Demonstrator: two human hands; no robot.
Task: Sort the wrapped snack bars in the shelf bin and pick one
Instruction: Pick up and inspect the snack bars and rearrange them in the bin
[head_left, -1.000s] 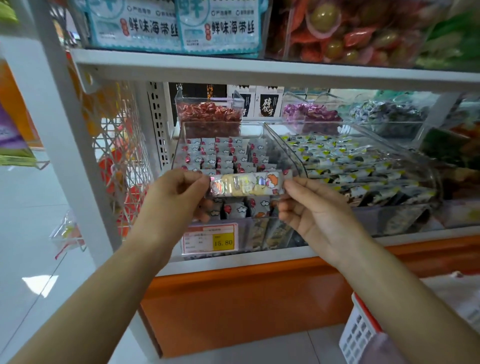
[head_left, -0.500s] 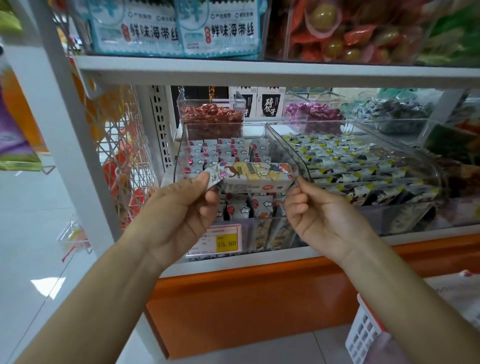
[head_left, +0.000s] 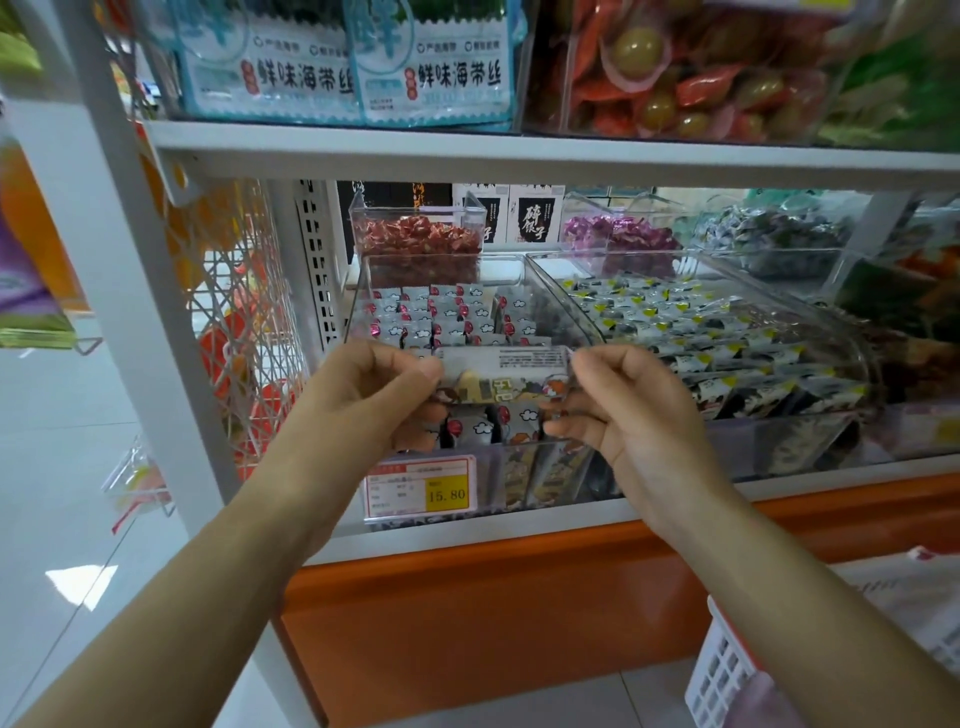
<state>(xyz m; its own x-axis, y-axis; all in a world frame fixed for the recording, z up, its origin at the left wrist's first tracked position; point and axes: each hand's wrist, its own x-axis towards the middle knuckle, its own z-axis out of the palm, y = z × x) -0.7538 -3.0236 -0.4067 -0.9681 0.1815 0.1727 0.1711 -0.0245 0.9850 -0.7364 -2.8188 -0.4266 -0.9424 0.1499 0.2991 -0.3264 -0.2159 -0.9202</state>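
Wrapped snack bar (head_left: 506, 374) held level and lengthwise between both hands, over front part of clear shelf bin (head_left: 441, 257); other bars (head_left: 457, 312) packed in rows inside. Left hand (head_left: 363, 395): fingers curled, thumb and fingertips pinching bar's left end. Right hand (head_left: 628, 410): fingers curled, pinching right end. Price tag (head_left: 421, 488) on bin's front wall. Second clear bin (head_left: 649, 253) of yellow-marked packets just beside, to right.
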